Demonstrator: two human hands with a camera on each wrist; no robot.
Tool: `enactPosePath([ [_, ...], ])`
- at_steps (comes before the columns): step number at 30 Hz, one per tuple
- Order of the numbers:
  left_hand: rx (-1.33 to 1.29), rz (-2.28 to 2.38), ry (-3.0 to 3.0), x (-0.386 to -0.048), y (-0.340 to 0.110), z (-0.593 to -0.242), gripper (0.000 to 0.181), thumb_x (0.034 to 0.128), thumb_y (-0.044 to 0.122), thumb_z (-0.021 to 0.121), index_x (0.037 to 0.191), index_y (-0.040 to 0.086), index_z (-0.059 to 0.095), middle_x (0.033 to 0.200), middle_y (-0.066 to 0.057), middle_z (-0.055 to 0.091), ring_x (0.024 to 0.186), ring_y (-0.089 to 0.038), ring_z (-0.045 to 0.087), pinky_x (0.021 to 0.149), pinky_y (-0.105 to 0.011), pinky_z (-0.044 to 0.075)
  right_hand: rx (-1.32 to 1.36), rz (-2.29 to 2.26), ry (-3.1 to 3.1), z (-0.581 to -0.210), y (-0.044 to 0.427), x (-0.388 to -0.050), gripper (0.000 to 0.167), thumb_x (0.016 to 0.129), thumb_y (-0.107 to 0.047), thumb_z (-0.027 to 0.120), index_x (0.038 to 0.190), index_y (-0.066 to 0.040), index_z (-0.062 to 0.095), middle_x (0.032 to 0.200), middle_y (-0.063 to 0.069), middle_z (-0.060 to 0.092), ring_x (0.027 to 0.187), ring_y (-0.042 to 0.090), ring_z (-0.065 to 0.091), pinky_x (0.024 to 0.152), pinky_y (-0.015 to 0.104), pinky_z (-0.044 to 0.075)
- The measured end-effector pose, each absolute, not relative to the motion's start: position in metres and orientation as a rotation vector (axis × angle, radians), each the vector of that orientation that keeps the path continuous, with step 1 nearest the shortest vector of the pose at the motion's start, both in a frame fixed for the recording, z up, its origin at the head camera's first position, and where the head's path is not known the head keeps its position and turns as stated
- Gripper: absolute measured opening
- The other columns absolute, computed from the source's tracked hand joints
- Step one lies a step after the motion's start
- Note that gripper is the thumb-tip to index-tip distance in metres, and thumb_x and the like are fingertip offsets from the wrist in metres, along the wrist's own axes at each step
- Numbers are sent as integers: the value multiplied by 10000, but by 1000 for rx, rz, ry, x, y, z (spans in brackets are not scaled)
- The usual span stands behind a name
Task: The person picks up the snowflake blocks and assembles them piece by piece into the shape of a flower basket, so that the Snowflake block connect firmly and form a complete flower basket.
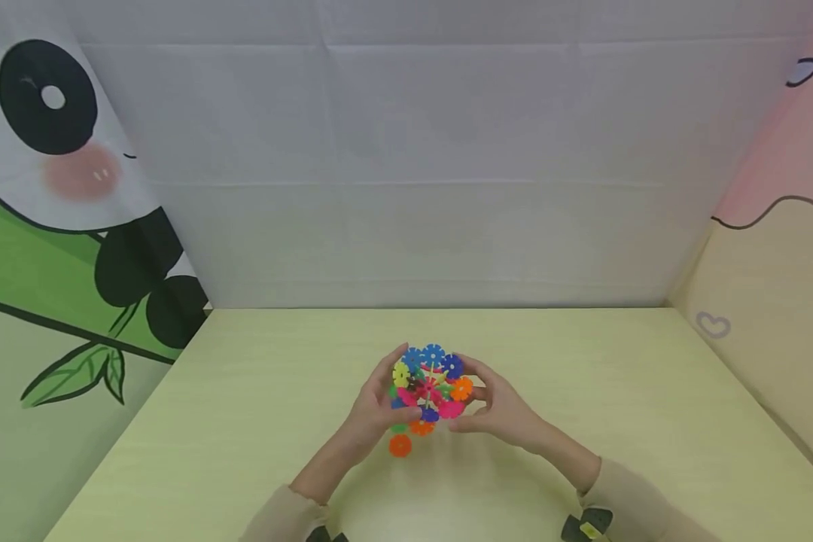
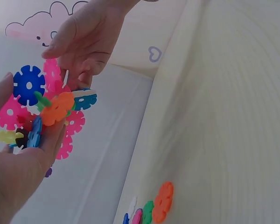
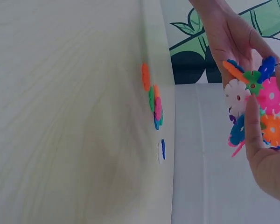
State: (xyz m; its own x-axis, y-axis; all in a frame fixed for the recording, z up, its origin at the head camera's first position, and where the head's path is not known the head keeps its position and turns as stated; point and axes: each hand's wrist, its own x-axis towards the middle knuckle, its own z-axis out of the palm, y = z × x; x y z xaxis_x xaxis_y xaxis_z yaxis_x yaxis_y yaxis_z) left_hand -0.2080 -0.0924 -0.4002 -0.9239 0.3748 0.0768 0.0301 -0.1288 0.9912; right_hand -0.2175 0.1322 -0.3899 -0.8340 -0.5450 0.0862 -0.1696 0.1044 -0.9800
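Note:
A cluster of joined snowflake building discs [image 1: 429,388] in blue, pink, orange, yellow, green and white is held up over the table between both hands. My left hand [image 1: 371,415] grips its left side, thumb across the front low down and fingers behind. On the right, my right hand [image 1: 508,410] holds the cluster by its edge with bent fingers and thumb. The right wrist view shows the index finger of that hand lying along a white disc [image 3: 237,96] and a blue one. Parts of the cluster are hidden behind the fingers.
Loose discs lie on the pale table [image 1: 244,421] below the hands, among them an orange disc [image 1: 400,446] and a green disc [image 2: 147,212]. A white and blue disc pair [image 3: 161,150] lies apart from them. A white cloth wall [image 1: 406,165] closes off the back; printed panels flank it.

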Motion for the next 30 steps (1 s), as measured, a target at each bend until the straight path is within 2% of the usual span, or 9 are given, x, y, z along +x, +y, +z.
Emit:
enactPosePath([
  [4,456,2092,1987,-209,-87,-404,841,789,99,697,1435,274,188,1460,-71,256,1268,-289,364,902,-319,460,-633,-1851,2074,-392,130,-217,782,740,-84,741,1382,-55,295,1336,189,327,983,269,576,732,327,539],
  [12,404,1877,2308,-208,-81,-407,830,752,263,739,1423,249,250,1405,-117,357,1240,-369,377,850,-389,495,-570,-1869,2072,-395,137,-218,760,754,-41,717,1380,-35,285,1372,205,310,1070,312,538,773,325,527],
  [14,413,1838,2358,-209,-79,-407,822,743,271,747,1415,239,275,1401,-120,364,1230,-392,381,845,-403,496,-573,-1875,2070,-396,139,-219,757,757,-37,713,1380,-35,284,1375,208,308,1089,325,529,777,327,526],
  [18,430,1774,2402,-214,-78,-406,808,719,268,768,1395,201,329,1353,-124,433,1140,-378,473,799,-380,518,-561,-1869,2089,-398,144,-219,754,759,-32,708,1382,-40,283,1377,214,306,1122,351,505,783,324,524],
  [20,465,1775,2386,-217,-77,-406,793,719,236,771,1384,165,345,1323,-128,474,1094,-356,513,824,-404,504,-544,-1862,2110,-399,146,-220,754,760,-36,709,1383,-44,285,1374,220,311,1121,358,504,787,322,523],
  [23,504,1777,2368,-223,-74,-405,779,721,195,770,1372,117,350,1303,-135,497,1081,-332,520,887,-451,460,-511,-1858,2140,-399,151,-222,751,760,-44,710,1384,-48,292,1376,220,314,1088,342,527,790,315,521],
  [25,495,1775,2378,-226,-69,-406,771,721,188,770,1364,92,355,1301,-145,492,1096,-332,510,923,-470,429,-492,-1852,2176,-400,154,-224,738,761,-44,708,1381,-51,307,1373,216,324,1004,308,562,774,295,525],
  [30,350,1792,2403,-233,-53,-408,763,704,209,784,1348,89,391,1294,-135,457,1117,-339,488,885,-429,468,-432,-1835,2268,-405,164,-232,703,770,-29,692,1376,-66,338,1367,196,343,842,221,567,720,256,530],
])
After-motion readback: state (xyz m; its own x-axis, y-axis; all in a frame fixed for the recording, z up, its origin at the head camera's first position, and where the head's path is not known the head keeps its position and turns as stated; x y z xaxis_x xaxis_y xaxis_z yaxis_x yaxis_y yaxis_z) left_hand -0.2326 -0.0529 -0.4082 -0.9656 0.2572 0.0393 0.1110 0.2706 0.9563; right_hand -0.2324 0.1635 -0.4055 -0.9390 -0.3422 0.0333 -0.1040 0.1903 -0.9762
